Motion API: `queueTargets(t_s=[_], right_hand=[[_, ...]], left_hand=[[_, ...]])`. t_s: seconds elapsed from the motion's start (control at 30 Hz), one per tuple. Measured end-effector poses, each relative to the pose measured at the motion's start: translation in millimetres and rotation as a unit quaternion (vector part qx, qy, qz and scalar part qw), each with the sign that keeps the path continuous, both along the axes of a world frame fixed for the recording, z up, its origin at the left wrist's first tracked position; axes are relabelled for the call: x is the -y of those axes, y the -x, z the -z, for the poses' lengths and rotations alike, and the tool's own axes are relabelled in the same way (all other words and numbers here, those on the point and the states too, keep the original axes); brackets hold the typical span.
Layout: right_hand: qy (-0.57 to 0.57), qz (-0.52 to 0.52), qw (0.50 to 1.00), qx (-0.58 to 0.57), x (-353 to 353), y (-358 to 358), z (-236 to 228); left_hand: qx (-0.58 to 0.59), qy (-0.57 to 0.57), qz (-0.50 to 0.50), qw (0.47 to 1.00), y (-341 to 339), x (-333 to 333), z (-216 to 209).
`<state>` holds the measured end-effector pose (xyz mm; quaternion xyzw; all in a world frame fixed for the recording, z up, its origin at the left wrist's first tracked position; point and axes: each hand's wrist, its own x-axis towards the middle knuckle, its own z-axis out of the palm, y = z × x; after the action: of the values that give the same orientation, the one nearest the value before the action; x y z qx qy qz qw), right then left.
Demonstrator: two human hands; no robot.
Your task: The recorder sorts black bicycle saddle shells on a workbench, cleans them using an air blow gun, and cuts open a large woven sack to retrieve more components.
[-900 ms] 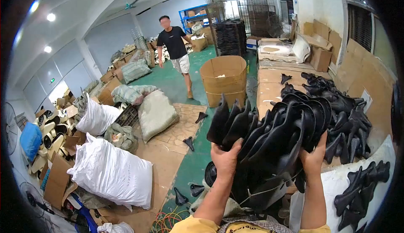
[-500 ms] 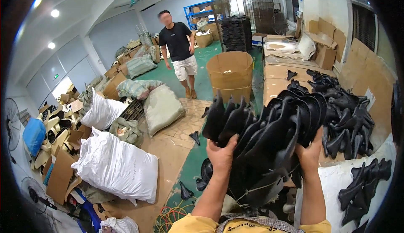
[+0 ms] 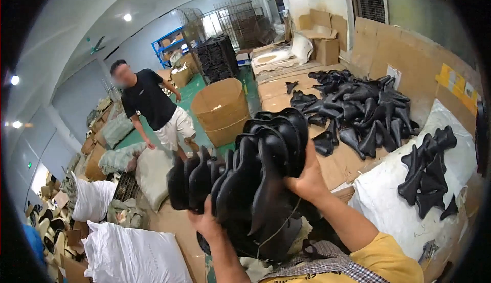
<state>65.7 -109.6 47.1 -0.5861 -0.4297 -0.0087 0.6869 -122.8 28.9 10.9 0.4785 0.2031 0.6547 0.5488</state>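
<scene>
A thick bundle of nested black bicycle saddle covers (image 3: 239,180) is held up in front of me, over the near edge of the work table. My left hand (image 3: 206,222) grips its left underside, and my right hand (image 3: 307,176) is closed around its right side. Some fingers of both hands are hidden behind the covers. A thin string hangs along the bundle's near side. Just beyond my right hand, a heap of similar black saddle covers (image 3: 365,106) lies on the cardboard-topped table (image 3: 335,169). A smaller group of covers (image 3: 428,173) rests on a white sheet or sack (image 3: 388,209) at the right.
A person in a black shirt (image 3: 149,96) stands at the left, beside a large round cardboard bin (image 3: 221,111). Full white sacks (image 3: 135,255) and pale parts (image 3: 48,232) crowd the left floor. Behind are a dark stack (image 3: 217,60) and blue shelving (image 3: 166,42).
My view has turned right. Both hands still hold the bundle, which now sits farther left in the picture, showing more of the table's heap. The person has come closer.
</scene>
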Motion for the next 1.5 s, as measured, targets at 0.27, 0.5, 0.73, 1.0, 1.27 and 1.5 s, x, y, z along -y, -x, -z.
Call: queueTargets(t_s=[0.27, 0.5, 0.73, 1.0, 1.27, 1.5], right_hand=[[-0.009, 0.205, 0.979, 0.003, 99.4, -61.7, 11.9], [-0.038, 0.39, 0.92, -0.03, 214.3, -72.5, -19.6], [-0.113, 0.619, 0.777, 0.004, 386.7, -50.2, -14.8], [-0.146, 0.757, 0.631, -0.088, 574.2, -20.8, 56.8], [-0.252, 0.787, 0.543, -0.152, 607.6, 5.0, 114.3], [-0.14, 0.894, 0.365, -0.218, 640.0, -13.3, 182.7]], left_hand=[[-0.043, -0.03, 0.093, 0.994, -113.1, 48.7, -18.0], [-0.213, -0.299, 0.104, 0.925, -199.1, 103.0, -74.0], [-0.054, -0.25, 0.404, 0.878, -275.1, 302.1, -110.2], [-0.129, -0.303, 0.529, 0.782, -337.6, 514.1, -76.0], [-0.233, -0.375, 0.622, 0.647, -370.1, 636.5, -3.3], [-0.233, -0.399, 0.695, 0.551, -415.1, 703.5, 67.9]])
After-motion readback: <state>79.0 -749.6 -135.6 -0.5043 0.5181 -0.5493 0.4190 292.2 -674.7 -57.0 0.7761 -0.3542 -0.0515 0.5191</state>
